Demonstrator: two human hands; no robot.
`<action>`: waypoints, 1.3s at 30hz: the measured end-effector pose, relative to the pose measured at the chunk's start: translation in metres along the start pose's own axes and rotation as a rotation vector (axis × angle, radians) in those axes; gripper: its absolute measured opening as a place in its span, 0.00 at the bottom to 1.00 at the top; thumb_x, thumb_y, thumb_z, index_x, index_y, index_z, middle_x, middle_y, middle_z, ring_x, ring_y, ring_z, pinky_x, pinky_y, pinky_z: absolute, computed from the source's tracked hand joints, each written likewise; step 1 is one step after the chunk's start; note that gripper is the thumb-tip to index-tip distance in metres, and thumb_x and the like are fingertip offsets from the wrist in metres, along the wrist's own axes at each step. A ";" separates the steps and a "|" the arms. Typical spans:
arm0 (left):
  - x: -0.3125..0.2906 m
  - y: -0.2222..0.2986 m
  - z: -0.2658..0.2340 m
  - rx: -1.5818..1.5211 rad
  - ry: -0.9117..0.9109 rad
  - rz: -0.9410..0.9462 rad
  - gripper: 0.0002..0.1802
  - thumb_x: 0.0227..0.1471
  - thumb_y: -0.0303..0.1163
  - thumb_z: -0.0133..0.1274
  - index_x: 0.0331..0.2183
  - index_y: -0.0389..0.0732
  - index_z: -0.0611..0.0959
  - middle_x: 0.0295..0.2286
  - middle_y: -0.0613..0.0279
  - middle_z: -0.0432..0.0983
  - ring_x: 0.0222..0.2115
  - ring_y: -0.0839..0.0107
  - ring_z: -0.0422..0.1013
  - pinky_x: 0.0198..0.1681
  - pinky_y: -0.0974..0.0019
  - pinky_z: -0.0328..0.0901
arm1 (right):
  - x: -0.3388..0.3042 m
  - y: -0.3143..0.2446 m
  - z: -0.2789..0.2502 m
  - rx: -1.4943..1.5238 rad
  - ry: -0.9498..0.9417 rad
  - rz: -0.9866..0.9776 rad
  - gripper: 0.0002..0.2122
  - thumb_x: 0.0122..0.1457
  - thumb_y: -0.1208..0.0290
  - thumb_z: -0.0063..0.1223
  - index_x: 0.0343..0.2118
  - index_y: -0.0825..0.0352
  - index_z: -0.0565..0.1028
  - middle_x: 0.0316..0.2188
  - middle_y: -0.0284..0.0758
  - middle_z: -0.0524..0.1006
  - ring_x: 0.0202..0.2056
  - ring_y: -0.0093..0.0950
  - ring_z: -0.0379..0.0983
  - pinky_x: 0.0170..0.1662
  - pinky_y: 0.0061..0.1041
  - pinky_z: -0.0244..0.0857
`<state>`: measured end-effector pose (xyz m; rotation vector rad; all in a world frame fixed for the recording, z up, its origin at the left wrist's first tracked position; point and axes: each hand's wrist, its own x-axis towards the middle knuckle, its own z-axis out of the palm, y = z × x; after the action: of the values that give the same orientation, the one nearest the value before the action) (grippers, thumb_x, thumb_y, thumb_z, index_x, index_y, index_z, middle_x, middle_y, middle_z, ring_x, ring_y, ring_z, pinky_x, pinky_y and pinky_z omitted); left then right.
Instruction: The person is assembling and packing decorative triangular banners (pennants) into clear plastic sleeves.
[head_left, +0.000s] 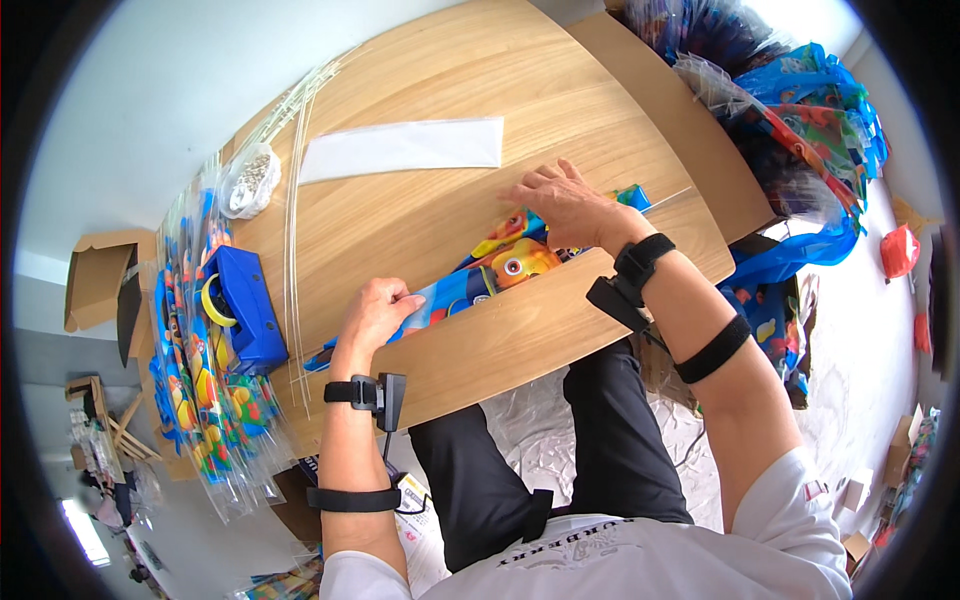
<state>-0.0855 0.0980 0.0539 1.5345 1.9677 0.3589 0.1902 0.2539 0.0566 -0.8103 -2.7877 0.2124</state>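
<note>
A long, folded, brightly printed sheet (525,262) in blue, yellow and red lies slantwise along the near edge of the wooden table. My left hand (378,315) grips its lower left part, the thumb on top and the other fingers curled. My right hand (572,208) rests palm down over the sheet's right part, fingers spread, and hides some of the print. A thin rod (670,199) sticks out past the sheet's right end. Beyond my hands, a flat white strip (405,148) lies on the tabletop.
Long thin white rods (293,230) lie on the left, beside a white bowl of small pieces (250,182) and a blue tape dispenser (246,312). Printed items in clear sleeves (205,380) hang over the left edge. A cardboard box (690,130) and heaped printed sheets (815,130) flank the right.
</note>
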 end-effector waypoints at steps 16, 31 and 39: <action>-0.017 -0.068 -0.055 -0.279 -0.265 0.032 0.09 0.42 0.30 0.63 0.25 0.34 0.82 0.19 0.66 0.75 0.21 0.79 0.68 0.24 0.69 0.63 | -0.062 -0.032 0.024 -0.430 0.280 -0.143 0.13 0.51 0.73 0.47 0.38 0.76 0.72 0.38 0.44 0.75 0.44 0.38 0.73 0.48 0.33 0.67; -0.134 0.087 -0.049 -1.002 0.670 0.293 0.20 0.56 0.38 0.56 0.45 0.33 0.78 0.32 0.64 0.77 0.33 0.79 0.71 0.38 0.74 0.67 | -0.036 -0.136 -0.127 1.568 0.224 0.416 0.06 0.53 0.80 0.55 0.34 0.72 0.79 0.27 0.35 0.80 0.27 0.23 0.77 0.31 0.22 0.73; -0.130 0.042 0.011 -0.554 0.460 0.170 0.09 0.52 0.30 0.55 0.24 0.36 0.78 0.18 0.68 0.70 0.20 0.80 0.64 0.24 0.69 0.60 | -0.040 -0.217 -0.027 1.500 -0.060 0.567 0.05 0.55 0.73 0.57 0.28 0.69 0.80 0.21 0.31 0.78 0.23 0.19 0.74 0.25 0.19 0.68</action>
<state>-0.0276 -0.0145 0.1076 1.3221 1.8296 1.3069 0.1194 0.0525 0.1188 -0.9800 -1.5073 2.0071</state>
